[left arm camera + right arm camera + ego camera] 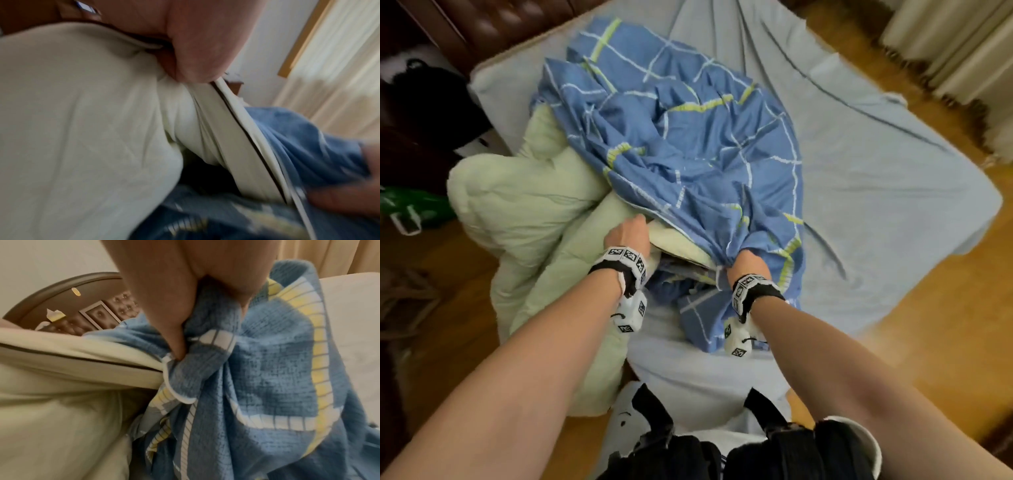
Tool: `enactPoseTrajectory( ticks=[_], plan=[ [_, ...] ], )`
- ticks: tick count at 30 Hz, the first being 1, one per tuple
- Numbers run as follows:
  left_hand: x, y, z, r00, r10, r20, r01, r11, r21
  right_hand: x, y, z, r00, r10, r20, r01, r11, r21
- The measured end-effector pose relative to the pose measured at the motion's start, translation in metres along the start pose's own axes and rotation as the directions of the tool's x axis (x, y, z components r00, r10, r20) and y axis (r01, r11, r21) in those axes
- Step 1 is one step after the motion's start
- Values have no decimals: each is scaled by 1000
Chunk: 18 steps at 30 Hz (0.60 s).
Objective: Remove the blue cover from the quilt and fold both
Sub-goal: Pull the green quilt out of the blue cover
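Note:
A blue checked cover with white and yellow-green lines lies crumpled across the bed. The pale green quilt bulges out of its near left side and spills over the bed's edge. My left hand grips the quilt's piped edge at the cover's opening. My right hand clutches a bunched handful of the blue cover just right of the quilt. Both hands sit close together near the bed's front corner.
The bed wears a light blue sheet that is bare on the right. A dark tufted headboard stands at the far left. Wooden floor surrounds the bed, with curtains at the far right and a green bag on the left.

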<state>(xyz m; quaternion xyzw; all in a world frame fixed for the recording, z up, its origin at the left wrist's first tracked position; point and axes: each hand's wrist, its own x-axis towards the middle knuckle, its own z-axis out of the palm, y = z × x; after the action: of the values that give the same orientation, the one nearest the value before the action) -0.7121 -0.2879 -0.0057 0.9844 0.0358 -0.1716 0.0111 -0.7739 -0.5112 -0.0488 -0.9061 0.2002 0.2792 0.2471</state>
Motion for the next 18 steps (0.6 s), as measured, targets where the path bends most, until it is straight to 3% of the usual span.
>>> enactPoseTrajectory(
  ticks=[5, 10, 15, 18],
  plan=[
    [-8, -89, -51, 971, -233, -62, 234, 972, 15, 4, -25, -10, 994, -27, -105, 14, 992, -127],
    [-35, -139, 5, 920, -367, 139, 362, 930, 65, 8, -48, -7, 989, -20, -145, 9, 997, -76],
    [-30, -117, 62, 932, -323, 163, 315, 946, 71, 30, -33, 16, 998, 37, -55, -32, 995, 90],
    [-14, -69, 87, 985, -105, 135, 98, 994, 57, 42, -13, 38, 989, 146, -5, -138, 946, 294]
  ],
)
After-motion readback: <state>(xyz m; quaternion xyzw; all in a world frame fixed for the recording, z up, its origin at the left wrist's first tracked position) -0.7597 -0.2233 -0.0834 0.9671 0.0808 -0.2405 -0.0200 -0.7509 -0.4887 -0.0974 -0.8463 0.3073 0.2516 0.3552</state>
